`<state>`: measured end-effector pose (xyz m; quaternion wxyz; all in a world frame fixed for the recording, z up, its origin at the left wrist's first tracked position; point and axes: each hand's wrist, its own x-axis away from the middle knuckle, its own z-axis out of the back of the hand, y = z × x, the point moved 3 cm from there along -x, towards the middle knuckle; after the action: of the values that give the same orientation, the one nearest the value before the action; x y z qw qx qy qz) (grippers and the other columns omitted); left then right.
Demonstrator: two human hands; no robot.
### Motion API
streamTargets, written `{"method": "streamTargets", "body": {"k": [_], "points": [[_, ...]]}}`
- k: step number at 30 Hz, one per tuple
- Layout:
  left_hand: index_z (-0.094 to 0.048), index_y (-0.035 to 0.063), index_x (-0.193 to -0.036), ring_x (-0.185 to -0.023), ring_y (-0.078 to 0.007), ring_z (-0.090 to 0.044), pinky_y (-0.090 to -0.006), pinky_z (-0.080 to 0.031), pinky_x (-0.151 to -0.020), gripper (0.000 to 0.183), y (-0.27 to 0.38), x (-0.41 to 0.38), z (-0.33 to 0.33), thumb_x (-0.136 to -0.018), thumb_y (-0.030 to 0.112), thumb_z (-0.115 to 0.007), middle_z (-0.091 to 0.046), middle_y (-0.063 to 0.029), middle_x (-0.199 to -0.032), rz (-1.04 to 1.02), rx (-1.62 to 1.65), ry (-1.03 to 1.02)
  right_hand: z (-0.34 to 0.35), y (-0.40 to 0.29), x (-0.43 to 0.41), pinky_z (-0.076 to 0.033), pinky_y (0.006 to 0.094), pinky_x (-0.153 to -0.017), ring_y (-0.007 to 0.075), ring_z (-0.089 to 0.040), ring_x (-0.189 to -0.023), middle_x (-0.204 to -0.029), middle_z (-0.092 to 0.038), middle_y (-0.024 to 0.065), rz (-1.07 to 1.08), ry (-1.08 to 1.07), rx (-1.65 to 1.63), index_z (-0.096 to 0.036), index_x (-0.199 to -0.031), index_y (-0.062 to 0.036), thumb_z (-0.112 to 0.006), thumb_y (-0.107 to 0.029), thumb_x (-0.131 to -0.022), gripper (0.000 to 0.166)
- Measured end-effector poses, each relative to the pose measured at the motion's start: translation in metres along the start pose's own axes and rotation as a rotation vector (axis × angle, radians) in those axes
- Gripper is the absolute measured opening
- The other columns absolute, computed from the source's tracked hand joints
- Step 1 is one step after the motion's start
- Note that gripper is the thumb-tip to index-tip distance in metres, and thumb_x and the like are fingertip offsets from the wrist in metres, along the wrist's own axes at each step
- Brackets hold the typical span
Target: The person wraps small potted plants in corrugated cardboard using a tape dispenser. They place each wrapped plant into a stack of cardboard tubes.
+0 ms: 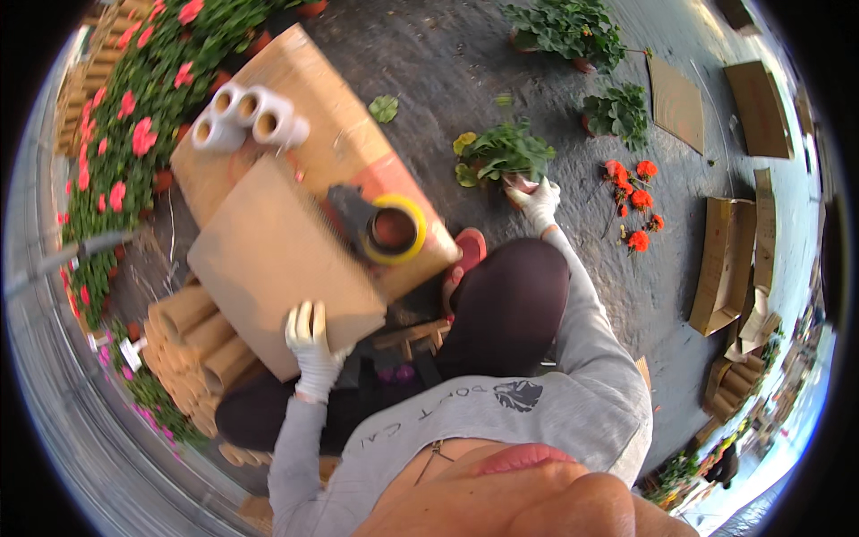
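Observation:
My right hand (535, 201), in a white glove, grips the pot (521, 188) of a leafy green plant (503, 154), tilted just above or on the dark ground cover. Some of its leaves are yellow. My left hand (312, 346), also gloved, lays its fingers on the near edge of a stack of corrugated cardboard sheets (268, 255); whether its thumb grips from below is hidden. Those sheets rest on a large taped carton (322, 94). Beside them on the carton lies a tape dispenser (345, 208) with a yellow-rimmed roll (396, 228).
White film rolls (251, 114) stand on the carton's far side. Cardboard tubes (201, 342) are piled at left, below pink-flowered plants (134, 134). Cut red flower heads (634, 201), potted plants (570, 33), a flat cardboard piece (674, 101) and an open box (725, 268) lie to the right.

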<state>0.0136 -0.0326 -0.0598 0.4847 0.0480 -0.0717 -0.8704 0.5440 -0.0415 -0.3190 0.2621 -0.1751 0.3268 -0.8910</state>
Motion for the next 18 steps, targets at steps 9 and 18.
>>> {"method": "streamTargets", "body": {"k": [9,18], "points": [[-0.051,0.0158,-0.148,-0.141,-0.0378,-0.04,-0.053,-0.035,-0.114,0.087,-0.006,0.007,0.015,-0.072,0.042,-0.084,-0.045,-0.0123,-0.153,0.058,0.119,-0.074,0.079,-0.195,-0.039,-0.054,0.0386,-0.087,0.0237,-0.064,-0.095,-0.103,-0.067,0.0095,0.398,-0.409,-0.328,-0.06,-0.117,-0.0009,-0.077,-0.041,-0.085,0.055],[-0.074,0.0177,-0.114,-0.104,-0.0295,-0.066,-0.0451,-0.052,-0.087,0.033,0.0,0.009,0.029,-0.086,0.035,-0.073,-0.069,-0.0077,-0.116,0.07,0.098,0.214,0.101,-0.445,0.238,-0.056,0.0349,-0.092,0.0233,-0.068,-0.105,-0.111,-0.072,0.0111,0.856,-1.161,-0.441,-0.063,-0.124,-0.0035,-0.085,-0.032,-0.081,0.057]]}}
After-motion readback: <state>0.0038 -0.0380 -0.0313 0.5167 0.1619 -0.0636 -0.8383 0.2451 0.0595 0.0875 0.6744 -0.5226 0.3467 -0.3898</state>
